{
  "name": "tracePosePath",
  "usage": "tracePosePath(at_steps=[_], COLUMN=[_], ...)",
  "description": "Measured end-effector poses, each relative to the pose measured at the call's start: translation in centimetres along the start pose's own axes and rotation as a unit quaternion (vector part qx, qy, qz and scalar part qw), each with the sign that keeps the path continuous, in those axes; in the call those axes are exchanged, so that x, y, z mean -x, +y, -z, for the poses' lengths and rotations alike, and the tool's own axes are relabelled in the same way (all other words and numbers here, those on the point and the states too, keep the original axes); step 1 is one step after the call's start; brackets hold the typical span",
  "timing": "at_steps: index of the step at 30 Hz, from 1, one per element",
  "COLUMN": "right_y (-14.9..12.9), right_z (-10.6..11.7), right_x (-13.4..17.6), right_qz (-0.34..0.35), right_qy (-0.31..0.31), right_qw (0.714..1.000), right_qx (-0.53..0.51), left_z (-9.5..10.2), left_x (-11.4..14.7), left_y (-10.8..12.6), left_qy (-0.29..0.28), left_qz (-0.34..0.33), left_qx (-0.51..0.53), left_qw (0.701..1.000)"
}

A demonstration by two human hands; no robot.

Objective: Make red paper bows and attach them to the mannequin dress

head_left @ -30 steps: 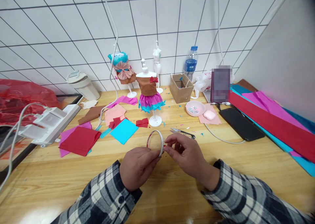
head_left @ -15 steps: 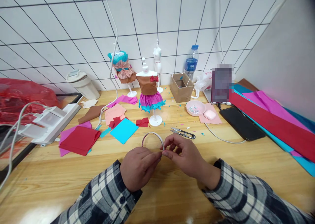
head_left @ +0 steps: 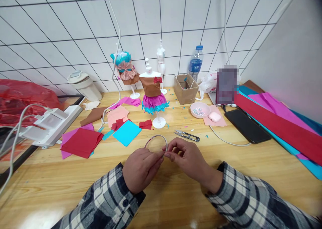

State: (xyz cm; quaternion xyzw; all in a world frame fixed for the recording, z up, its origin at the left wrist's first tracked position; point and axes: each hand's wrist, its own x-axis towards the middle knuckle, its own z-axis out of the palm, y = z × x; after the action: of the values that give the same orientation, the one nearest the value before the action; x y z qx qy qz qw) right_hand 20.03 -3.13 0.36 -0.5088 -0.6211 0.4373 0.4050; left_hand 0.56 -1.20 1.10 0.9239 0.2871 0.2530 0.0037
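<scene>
My left hand [head_left: 141,168] and my right hand [head_left: 187,158] meet over the wooden table [head_left: 161,195]. Both pinch a thin white tape roll [head_left: 156,140] at its near right edge. The ring now lies tilted almost flat above the table. My right fingertips press on the ring's rim at the tape's end. Small thread snips [head_left: 187,136] lie just behind my right hand. A white mannequin stand [head_left: 153,94] wearing a brown top with a pink and blue paper skirt stands behind the ring.
Red, blue, pink and brown paper pieces [head_left: 83,141] lie at left. Long paper sheets [head_left: 279,125] and a black phone [head_left: 246,126] are at right. A cardboard box [head_left: 185,89], a pink dish [head_left: 200,110], a water bottle [head_left: 195,64] and a power strip [head_left: 50,125] stand around.
The tape ring has tipped from nearly upright to almost flat, and both hands have shifted slightly while staying on it.
</scene>
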Motion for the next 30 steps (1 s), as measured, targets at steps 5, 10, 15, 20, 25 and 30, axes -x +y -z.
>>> tracePosePath(at_steps=[5, 10, 15, 20, 25, 30], right_y=[0.3, 0.7, 0.4, -0.2, -0.4, -1.2], right_z=[0.1, 0.0, 0.1, 0.2, 0.3, 0.7], right_x=[0.1, 0.2, 0.5, 0.6, 1.2, 2.2], right_qz=[0.037, 0.129, 0.219, 0.259, 0.354, 0.460], right_qy=[0.045, 0.077, 0.098, 0.055, 0.032, 0.060], right_qw=[0.998, 0.984, 0.962, 0.949, 0.901, 0.854], right_qx=[0.030, 0.093, 0.131, 0.173, 0.249, 0.237], left_z=[-0.1, 0.0, 0.1, 0.5, 0.7, 1.4], left_x=[0.1, 0.0, 0.2, 0.1, -0.2, 0.2], left_y=[0.0, 0.3, 0.5, 0.6, 2.1, -0.7], left_qy=[0.008, 0.013, 0.000, 0.011, 0.042, 0.075], left_qz=[0.057, 0.076, 0.143, 0.167, 0.153, 0.300], left_qx=[0.018, 0.034, 0.044, 0.087, 0.134, 0.199], left_qw=[0.998, 0.996, 0.989, 0.982, 0.978, 0.930])
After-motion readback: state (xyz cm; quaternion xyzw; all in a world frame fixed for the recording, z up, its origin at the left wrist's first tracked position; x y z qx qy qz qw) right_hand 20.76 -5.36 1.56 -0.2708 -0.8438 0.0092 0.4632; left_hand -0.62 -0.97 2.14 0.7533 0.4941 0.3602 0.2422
